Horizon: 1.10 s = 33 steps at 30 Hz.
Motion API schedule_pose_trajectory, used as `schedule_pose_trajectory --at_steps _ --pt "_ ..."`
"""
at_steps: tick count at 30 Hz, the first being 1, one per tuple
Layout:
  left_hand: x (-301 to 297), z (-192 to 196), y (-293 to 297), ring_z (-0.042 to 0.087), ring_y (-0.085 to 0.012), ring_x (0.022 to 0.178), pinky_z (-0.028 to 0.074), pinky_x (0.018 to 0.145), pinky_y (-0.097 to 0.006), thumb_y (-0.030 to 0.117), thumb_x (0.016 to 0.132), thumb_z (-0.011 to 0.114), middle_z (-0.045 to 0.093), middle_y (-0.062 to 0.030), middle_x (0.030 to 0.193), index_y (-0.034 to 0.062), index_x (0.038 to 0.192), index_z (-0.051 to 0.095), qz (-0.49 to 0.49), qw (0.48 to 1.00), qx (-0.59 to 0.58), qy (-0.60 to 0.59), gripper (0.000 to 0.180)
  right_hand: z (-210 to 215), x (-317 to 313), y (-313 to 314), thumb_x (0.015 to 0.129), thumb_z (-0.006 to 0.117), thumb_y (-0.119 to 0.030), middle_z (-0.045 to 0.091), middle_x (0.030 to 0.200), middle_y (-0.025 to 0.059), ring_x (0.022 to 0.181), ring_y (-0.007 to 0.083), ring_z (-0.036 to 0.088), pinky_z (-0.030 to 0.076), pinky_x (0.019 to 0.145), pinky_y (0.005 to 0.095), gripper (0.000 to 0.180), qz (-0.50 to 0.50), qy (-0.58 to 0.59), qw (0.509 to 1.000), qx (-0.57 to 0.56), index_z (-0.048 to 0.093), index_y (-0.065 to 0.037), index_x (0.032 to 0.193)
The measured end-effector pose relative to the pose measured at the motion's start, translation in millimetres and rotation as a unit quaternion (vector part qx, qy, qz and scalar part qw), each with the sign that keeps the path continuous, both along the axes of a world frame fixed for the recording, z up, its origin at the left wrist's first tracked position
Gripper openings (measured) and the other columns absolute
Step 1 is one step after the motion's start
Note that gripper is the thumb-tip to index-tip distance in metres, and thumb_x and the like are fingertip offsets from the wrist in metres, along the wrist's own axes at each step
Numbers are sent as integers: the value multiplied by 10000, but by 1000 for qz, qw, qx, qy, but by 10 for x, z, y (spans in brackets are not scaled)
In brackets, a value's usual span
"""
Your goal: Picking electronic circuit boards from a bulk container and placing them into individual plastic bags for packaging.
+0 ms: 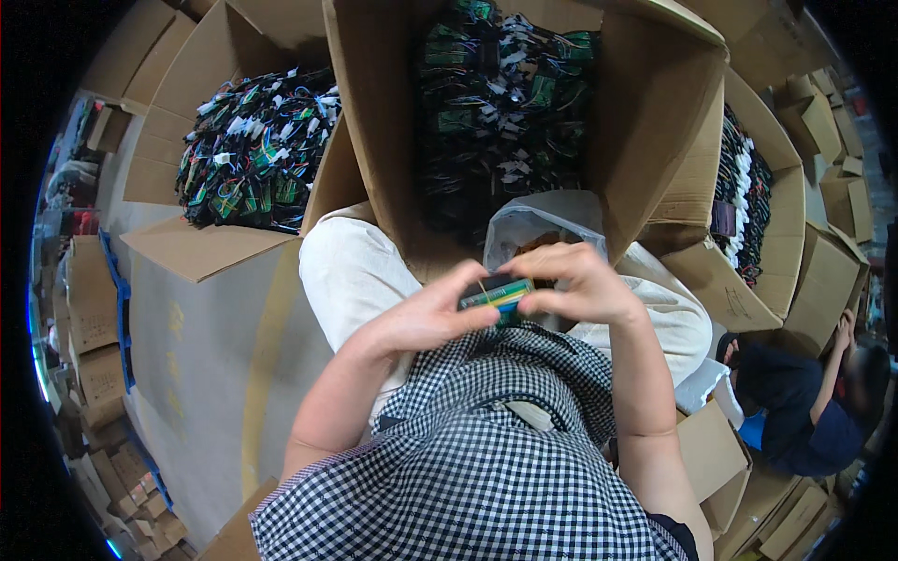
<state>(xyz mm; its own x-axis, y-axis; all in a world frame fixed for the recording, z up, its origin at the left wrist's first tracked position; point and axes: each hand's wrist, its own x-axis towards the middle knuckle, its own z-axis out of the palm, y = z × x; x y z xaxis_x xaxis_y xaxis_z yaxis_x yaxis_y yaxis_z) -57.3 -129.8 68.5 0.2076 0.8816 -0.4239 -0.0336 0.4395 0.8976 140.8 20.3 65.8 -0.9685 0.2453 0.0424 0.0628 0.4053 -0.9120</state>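
Note:
Both my hands meet over my lap and grip a small green circuit board point(506, 293) with yellow and dark parts along it. My left hand point(432, 313) pinches its left end between thumb and fingers. On the other end, the fingers and thumb of my right hand point(582, 285) are closed. A thin light strand seems to cross the board; motion blur hides what it is. Just beyond my right hand, a clear plastic bag point(547, 208) holds brownish-orange things I cannot make out. Past it stands a tall open carton point(388, 140) with many wired circuit boards point(510, 93) inside.
At left, an open carton point(154, 154) holds a heap of wired boards point(257, 154). Another carton point(762, 280) at right holds similar ones point(744, 196). A person in dark clothes point(795, 402) sits at right among cartons. Stacked boxes point(98, 318) and blue pallets point(117, 290) line the left.

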Motion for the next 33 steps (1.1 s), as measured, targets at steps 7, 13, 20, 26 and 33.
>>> schedule_pose_trajectory --at_steps 7,13,20,26,33 --pt "-1392 479 7 488 -296 1201 432 986 -370 400 878 610 549 -226 1197 -7 1237 463 453 768 266 -366 563 -617 322 169 906 569 -58 682 948 110 763 135 639 511 727 257 214 -490 97 801 -330 596 -9 1112" --pt "-1475 -55 339 477 -366 1210 364 1031 -500 477 905 501 413 -290 1353 -54 1348 353 246 789 284 -486 707 -690 -544 43 845 601 -18 680 937 108 829 177 656 519 745 272 190 -384 -15 923 -30 633 18 1029" --pt "-1234 -302 668 592 -126 758 478 709 -243 240 936 530 646 -122 909 -12 1202 486 254 892 203 -314 369 -1167 -1816 318 751 604 -88 625 1000 124 961 303 563 440 849 407 190 -177 -125 921 323 658 -68 932" --pt "-1241 -252 762 598 -150 890 479 780 -259 292 894 601 625 -117 945 -19 1257 441 225 919 136 -295 505 -1067 -2063 346 772 554 -174 630 965 111 934 263 561 433 834 373 228 -186 -307 933 -9 644 -83 961" --pt "-1263 -231 683 565 -147 947 457 844 -278 285 887 603 586 -113 1040 -5 1267 444 213 926 146 -275 504 -863 -1545 313 796 548 -176 646 853 119 824 267 617 499 699 345 188 -210 -374 892 -142 640 -60 911"
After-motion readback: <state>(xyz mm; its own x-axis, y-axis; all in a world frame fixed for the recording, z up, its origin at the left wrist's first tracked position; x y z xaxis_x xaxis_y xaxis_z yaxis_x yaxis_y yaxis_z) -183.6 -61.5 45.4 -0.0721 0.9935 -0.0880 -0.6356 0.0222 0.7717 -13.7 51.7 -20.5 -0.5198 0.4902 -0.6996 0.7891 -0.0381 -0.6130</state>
